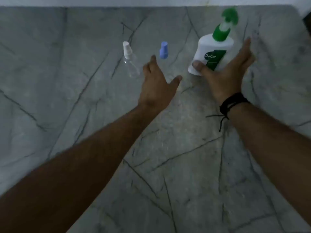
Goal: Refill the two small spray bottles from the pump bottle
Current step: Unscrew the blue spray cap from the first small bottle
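Observation:
A white pump bottle [211, 52] with a green label and green pump head stands at the back right of the marble surface. My right hand [223, 73] holds its lower part, thumb across the front and fingers along its right side. A clear spray bottle with a white cap [128, 59] stands at the back, left of centre. To its right is a second spray bottle with a blue cap [163, 50]; its clear body is hard to make out. My left hand [156, 83] is spread open just in front of the blue-capped bottle, holding nothing.
The grey veined marble surface [67, 98] stretches out on all sides of the bottles. A pale wall [117, 0] borders its far edge. A dark object [307, 21] shows at the right edge. A black cord bracelet [231, 103] is on my right wrist.

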`<state>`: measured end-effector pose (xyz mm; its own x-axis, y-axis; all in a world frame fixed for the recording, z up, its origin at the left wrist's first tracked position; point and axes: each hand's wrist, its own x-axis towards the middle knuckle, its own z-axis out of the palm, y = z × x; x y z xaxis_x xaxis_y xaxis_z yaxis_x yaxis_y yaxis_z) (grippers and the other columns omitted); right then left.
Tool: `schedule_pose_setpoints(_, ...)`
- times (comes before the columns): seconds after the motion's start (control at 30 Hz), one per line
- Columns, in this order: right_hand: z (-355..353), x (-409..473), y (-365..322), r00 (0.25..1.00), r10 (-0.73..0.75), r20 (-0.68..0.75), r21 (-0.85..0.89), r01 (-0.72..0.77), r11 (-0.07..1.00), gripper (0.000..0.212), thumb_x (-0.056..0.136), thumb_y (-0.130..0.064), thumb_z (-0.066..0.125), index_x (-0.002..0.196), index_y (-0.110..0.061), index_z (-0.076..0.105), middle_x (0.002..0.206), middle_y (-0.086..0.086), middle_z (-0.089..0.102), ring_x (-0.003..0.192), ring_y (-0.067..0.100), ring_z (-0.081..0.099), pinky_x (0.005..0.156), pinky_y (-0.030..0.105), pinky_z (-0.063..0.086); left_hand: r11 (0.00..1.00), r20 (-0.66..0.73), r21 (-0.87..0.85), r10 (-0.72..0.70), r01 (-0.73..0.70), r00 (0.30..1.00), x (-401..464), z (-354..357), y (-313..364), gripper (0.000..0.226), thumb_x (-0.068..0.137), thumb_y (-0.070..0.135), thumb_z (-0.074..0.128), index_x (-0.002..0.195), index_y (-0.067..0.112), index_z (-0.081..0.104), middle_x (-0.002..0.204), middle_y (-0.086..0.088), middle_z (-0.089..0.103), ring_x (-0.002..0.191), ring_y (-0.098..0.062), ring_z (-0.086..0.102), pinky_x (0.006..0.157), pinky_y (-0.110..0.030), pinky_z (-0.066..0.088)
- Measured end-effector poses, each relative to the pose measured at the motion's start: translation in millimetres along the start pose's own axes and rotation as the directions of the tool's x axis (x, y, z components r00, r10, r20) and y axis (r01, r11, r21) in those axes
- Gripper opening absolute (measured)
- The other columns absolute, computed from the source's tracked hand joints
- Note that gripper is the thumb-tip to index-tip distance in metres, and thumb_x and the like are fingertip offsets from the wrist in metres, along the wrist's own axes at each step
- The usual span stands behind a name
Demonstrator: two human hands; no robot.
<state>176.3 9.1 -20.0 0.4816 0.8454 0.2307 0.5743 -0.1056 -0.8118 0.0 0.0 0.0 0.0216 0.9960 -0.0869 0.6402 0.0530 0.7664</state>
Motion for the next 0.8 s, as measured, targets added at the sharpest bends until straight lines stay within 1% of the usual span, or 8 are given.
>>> schedule_pose_setpoints(0.07,11,12,2,0.998,-0.054,-0.03,0.085,0.056,0.995,0.134,0.058,-0.063,0.085,0.153,-0.001,0.013,0.146,0.014,0.019,0.135,0.019,0.03,0.109,0.017,0.031,0.999,-0.028,0.021,0.024,-0.024,0.999,12,5,-3,0.093,0.089,0.045,0.062,0.154,0.012,0.004,0.158,-0.006,0.013,0.139,-0.018,0.031,0.098,-0.018,0.027)
schedule_pose_setpoints(0.13,23,23,7,0.996,-0.079,-0.03,0.118,0.082,0.99,0.125,0.061,-0.057,0.086,0.148,0.004,0.019,0.138,0.01,0.022,0.125,0.011,0.031,0.096,-0.002,0.028,0.999,-0.049,0.041,0.025,-0.023,0.999,22,10,-11,0.091,0.09,0.045,0.062,0.154,0.014,0.004,0.159,-0.004,0.015,0.139,-0.017,0.032,0.105,-0.024,0.03)
schedule_pose_setpoints(0.2,34,26,12,0.99,-0.115,-0.081,0.141,0.126,0.982,0.115,0.061,-0.055,0.086,0.14,0.006,0.028,0.131,0.007,0.027,0.12,0.01,0.033,0.085,-0.008,0.027,0.996,-0.066,0.066,0.056,-0.051,0.996,29,17,-18,0.089,0.09,0.045,0.062,0.154,0.015,0.007,0.159,-0.002,0.02,0.14,-0.017,0.031,0.109,-0.028,0.03)
schedule_pose_setpoints(0.3,43,28,19,0.976,-0.149,-0.156,0.159,0.174,0.972,0.102,0.06,-0.052,0.086,0.129,0.003,0.036,0.126,0.005,0.033,0.119,0.012,0.041,0.086,-0.002,0.035,0.989,-0.102,0.071,0.134,-0.128,0.986,37,22,-24,0.079,0.091,0.044,0.061,0.151,0.016,0.018,0.152,-0.001,0.037,0.134,-0.016,0.041,0.106,-0.03,0.036)
schedule_pose_setpoints(0.4,47,30,20,0.971,-0.158,-0.177,0.197,0.193,0.961,0.086,0.061,-0.048,0.085,0.12,-0.011,0.034,0.126,0.003,0.043,0.114,0.012,0.051,0.091,0.017,0.05,0.981,-0.133,0.107,0.174,-0.161,0.976,41,22,-28,0.052,0.093,0.043,0.057,0.136,0.019,0.04,0.127,0.003,0.057,0.112,-0.014,0.056,0.087,-0.025,0.045)
schedule_pose_setpoints(0.53,51,31,19,0.974,-0.143,-0.177,0.216,0.18,0.96,0.079,0.06,-0.044,0.083,0.113,-0.022,0.028,0.118,-0.006,0.053,0.104,0.009,0.059,0.088,0.032,0.056,0.97,-0.157,0.129,0.225,-0.206,0.961,44,18,-38,0.035,0.09,0.049,0.058,0.11,0.021,0.054,0.105,0.007,0.062,0.094,-0.011,0.059,0.079,-0.03,0.048)
schedule_pose_setpoints(0.67,49,29,23,0.974,-0.155,-0.164,0.237,0.191,0.952,0.077,0.06,-0.042,0.082,0.112,-0.024,0.028,0.113,-0.006,0.055,0.1,0.013,0.059,0.086,0.034,0.056,0.952,-0.18,0.165,0.286,-0.258,0.941,44,20,-44,0.034,0.087,0.052,0.061,0.101,0.022,0.055,0.098,0.009,0.062,0.089,-0.01,0.058,0.074,-0.029,0.046)
schedule_pose_setpoints(0.8,38,18,29,0.973,-0.187,-0.133,0.262,0.216,0.941,0.075,0.065,-0.035,0.084,0.115,-0.019,0.03,0.106,-0.008,0.052,0.096,0.012,0.057,0.077,0.024,0.05,0.926,-0.138,0.205,0.348,-0.317,0.927,31,23,-47,0.036,0.087,0.055,0.06,0.104,0.024,0.053,0.096,0.009,0.062,0.082,-0.009,0.059,0.071,-0.028,0.047)
